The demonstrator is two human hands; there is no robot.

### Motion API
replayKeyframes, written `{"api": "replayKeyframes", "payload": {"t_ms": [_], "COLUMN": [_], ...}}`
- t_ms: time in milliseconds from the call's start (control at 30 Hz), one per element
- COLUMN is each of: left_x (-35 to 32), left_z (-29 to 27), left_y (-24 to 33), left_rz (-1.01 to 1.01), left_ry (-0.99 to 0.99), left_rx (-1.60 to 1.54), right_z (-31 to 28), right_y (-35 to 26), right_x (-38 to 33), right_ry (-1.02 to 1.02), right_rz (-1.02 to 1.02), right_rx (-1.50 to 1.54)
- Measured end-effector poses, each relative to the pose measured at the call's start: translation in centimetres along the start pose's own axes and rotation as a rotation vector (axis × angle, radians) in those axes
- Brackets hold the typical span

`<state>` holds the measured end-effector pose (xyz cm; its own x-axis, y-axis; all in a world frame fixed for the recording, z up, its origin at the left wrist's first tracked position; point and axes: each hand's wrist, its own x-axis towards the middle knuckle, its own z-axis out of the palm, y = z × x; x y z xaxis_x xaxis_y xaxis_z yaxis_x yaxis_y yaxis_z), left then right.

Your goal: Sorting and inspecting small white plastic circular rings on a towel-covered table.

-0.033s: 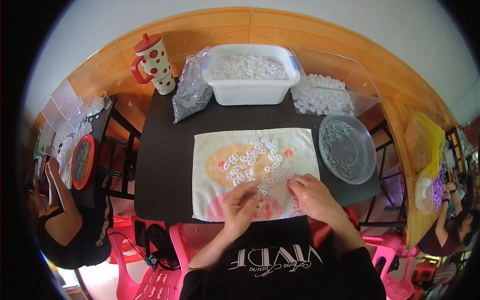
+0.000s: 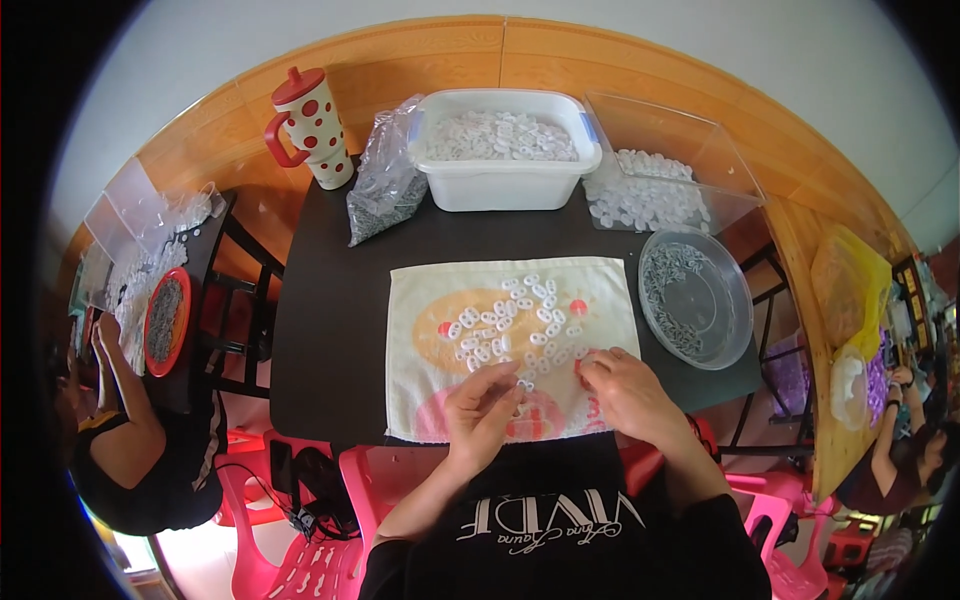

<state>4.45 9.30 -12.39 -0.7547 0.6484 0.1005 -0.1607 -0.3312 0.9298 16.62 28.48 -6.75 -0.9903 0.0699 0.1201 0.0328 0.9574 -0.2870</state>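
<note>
On a printed cream towel (image 2: 408, 300) lie many small white oval plastic pieces (image 2: 484, 335), each with two holes. My left hand (image 2: 480, 408) is over the towel's near part, its thumb and forefinger curled around a white two-holed piece (image 2: 525, 384) at the fingertips. To its right, my right hand (image 2: 628, 395) pinches its fingers together beside some translucent pieces (image 2: 560, 356). Whatever the right fingertips hold is too small to make out.
Behind the towel stand a red-dotted tumbler (image 2: 318, 130), a bag of grey metal parts (image 2: 385, 195), a white tub (image 2: 500, 185) and a clear bin (image 2: 650, 190) of white pieces. A round clear tub (image 2: 715, 300) holds metal parts. Other people (image 2: 130, 450) sit at side tables.
</note>
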Motion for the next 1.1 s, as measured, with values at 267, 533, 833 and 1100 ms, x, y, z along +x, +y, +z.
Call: {"api": "replayKeyframes", "payload": {"t_ms": [267,533,833,1100], "left_x": [-0.1,-0.1,-0.1,-0.2], "left_z": [0.1,-0.1,1.7,2.0], "left_y": [0.0,0.1,1.6,2.2], "left_rz": [-0.011,-0.041,-0.058,-0.054], "left_ry": [-0.017,0.018,-0.03,-0.065], "left_rx": [0.037,0.047,-0.013,-0.061], "right_z": [-0.9,-0.5,1.3,2.2], "right_y": [0.3,1.0,-0.4,-2.9], "right_x": [-0.8,-1.0,-0.7,1.9], "right_ry": [0.062,0.109,0.345,0.378], "right_rz": [0.18,0.167,0.292,0.227], "right_rx": [0.184,0.213,1.051,1.316]}}
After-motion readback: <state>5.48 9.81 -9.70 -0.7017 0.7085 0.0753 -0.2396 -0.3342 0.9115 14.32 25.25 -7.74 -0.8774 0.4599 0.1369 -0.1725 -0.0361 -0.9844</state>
